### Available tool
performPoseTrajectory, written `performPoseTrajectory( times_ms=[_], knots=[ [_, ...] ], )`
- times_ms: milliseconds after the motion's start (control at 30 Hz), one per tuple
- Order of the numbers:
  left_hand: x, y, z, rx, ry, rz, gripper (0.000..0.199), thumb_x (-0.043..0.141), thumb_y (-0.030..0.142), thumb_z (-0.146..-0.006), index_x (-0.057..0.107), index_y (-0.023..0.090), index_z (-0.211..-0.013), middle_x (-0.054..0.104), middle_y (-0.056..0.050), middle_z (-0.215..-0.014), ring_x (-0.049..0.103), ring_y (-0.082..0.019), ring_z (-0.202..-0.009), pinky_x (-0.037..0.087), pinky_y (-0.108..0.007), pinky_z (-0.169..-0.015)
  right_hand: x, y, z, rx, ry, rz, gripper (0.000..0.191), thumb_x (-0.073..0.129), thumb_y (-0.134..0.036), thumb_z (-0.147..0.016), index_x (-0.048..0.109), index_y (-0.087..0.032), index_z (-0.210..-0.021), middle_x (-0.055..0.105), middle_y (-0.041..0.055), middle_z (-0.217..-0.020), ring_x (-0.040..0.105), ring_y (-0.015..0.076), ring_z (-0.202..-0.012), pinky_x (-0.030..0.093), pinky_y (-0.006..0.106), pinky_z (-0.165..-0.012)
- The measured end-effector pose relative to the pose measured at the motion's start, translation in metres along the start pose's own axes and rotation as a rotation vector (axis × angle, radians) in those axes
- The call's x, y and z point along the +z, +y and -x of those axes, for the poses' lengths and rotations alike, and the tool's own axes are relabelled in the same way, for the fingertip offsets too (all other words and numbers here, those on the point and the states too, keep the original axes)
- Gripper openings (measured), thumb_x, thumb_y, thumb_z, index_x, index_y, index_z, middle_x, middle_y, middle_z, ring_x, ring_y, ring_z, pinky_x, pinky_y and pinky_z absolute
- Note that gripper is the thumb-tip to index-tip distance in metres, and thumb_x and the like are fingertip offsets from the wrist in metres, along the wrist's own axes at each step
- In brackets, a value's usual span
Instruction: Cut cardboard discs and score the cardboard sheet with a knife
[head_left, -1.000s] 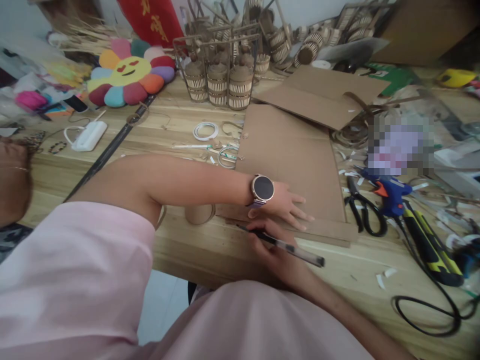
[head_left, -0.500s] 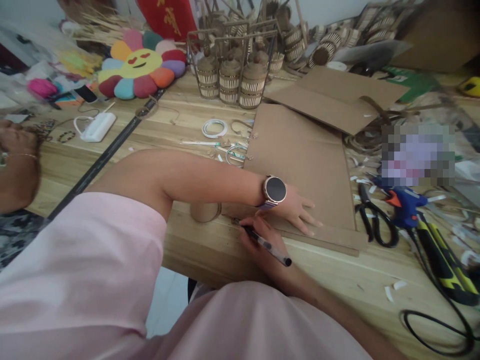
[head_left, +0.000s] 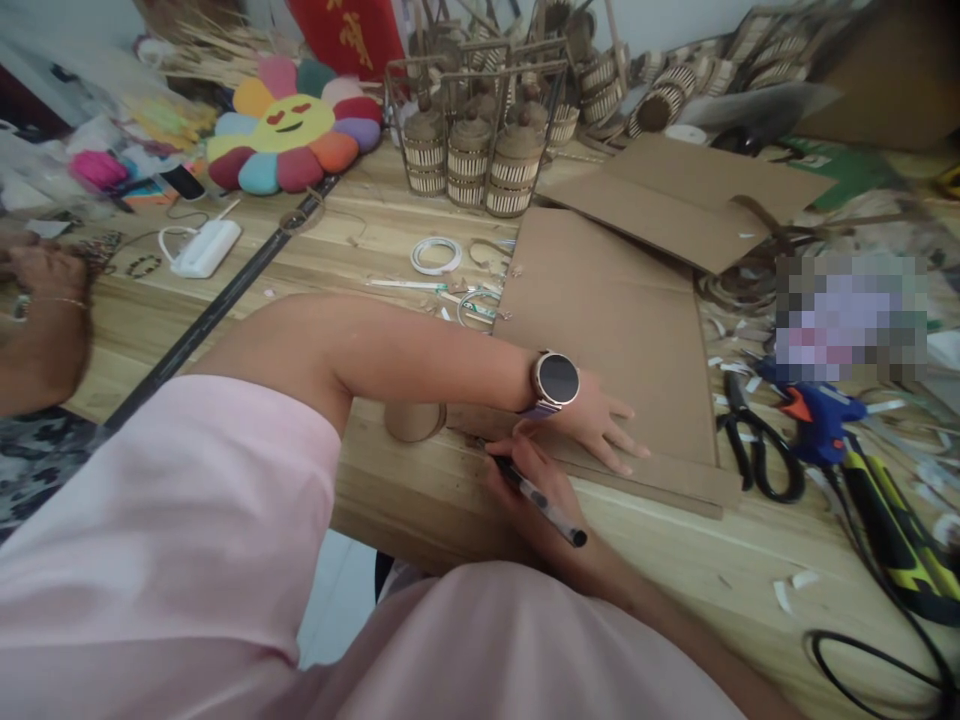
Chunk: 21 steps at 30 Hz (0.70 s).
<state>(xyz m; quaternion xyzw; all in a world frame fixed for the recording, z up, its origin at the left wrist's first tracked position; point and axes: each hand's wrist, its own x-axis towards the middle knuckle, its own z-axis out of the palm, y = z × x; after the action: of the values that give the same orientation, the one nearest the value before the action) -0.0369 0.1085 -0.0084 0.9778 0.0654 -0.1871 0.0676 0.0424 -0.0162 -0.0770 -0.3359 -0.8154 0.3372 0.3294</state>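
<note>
My left hand, with a watch on its wrist, lies flat with spread fingers on a cardboard strip along the near edge of a large cardboard sheet. Closer to my body, my right hand is closed around a black pen. The pen's tip points left, by the left end of the strip; whether it touches is hard to tell. A round cardboard piece lies on the table to the left, partly under my left forearm.
Scissors, a blue glue gun and a yellow-black tool lie at the right. More cardboard, woven lanterns and a flower cushion stand behind. Another person's hand is at the left edge.
The whole view has shifted slightly, so things appear a little further right. Both hands keep nearly the same pose, the pen still in my right hand.
</note>
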Motion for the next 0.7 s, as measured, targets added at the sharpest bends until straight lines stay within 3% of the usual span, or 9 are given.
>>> performPoseTrajectory(
  times_ms=[167,300,433,567,700],
  knots=[
    [0.015,-0.007,-0.006,0.044,0.101,-0.010,0.115,0.070,-0.011,-0.046,0.058,0.058,-0.136,0.042,0.019,-0.161,0.038,-0.037,-0.149,0.058,-0.055,-0.098,0.000,-0.002,-0.001,0.018,-0.056,-0.006,0.016,0.054,-0.018,-0.093,0.066,-0.026,-0.100,0.072,0.0036,-0.093,0.070,0.0229,-0.086,0.058,0.037,-0.077],
    [0.021,-0.010,-0.009,0.051,0.109,0.043,0.113,0.070,-0.009,-0.046,0.058,0.055,-0.138,0.042,0.018,-0.161,0.034,-0.038,-0.150,0.059,-0.054,-0.093,-0.005,0.000,0.003,0.035,-0.013,0.017,0.013,0.054,-0.021,-0.094,0.064,-0.027,-0.099,0.073,0.0031,-0.094,0.071,0.0224,-0.087,0.059,0.036,-0.078],
    [0.016,-0.010,-0.009,0.049,0.101,0.084,0.113,0.074,-0.011,-0.041,0.062,0.057,-0.131,0.046,0.021,-0.157,0.037,-0.036,-0.149,0.059,-0.048,-0.094,-0.018,0.000,0.012,0.058,0.038,0.083,0.010,0.053,-0.023,-0.096,0.062,-0.027,-0.095,0.074,0.0029,-0.090,0.073,0.0221,-0.085,0.060,0.035,-0.075],
    [0.004,-0.005,-0.006,0.038,0.011,0.100,0.122,0.079,-0.014,-0.035,0.060,0.055,-0.135,0.042,0.018,-0.161,0.031,-0.038,-0.152,0.046,-0.058,-0.112,-0.036,0.001,0.025,0.093,0.088,0.128,0.009,0.054,-0.023,-0.095,0.063,-0.026,-0.093,0.074,0.0017,-0.085,0.072,0.0192,-0.075,0.059,0.030,-0.067],
    [-0.002,0.000,-0.003,0.032,-0.045,0.068,0.122,0.081,-0.015,-0.036,0.060,0.051,-0.136,0.038,0.015,-0.164,0.029,-0.039,-0.153,0.039,-0.062,-0.117,-0.053,0.006,0.042,0.147,0.168,0.167,0.007,0.057,-0.026,-0.095,0.064,-0.026,-0.093,0.074,0.0008,-0.082,0.071,0.0175,-0.066,0.057,0.027,-0.061]
  ],
)
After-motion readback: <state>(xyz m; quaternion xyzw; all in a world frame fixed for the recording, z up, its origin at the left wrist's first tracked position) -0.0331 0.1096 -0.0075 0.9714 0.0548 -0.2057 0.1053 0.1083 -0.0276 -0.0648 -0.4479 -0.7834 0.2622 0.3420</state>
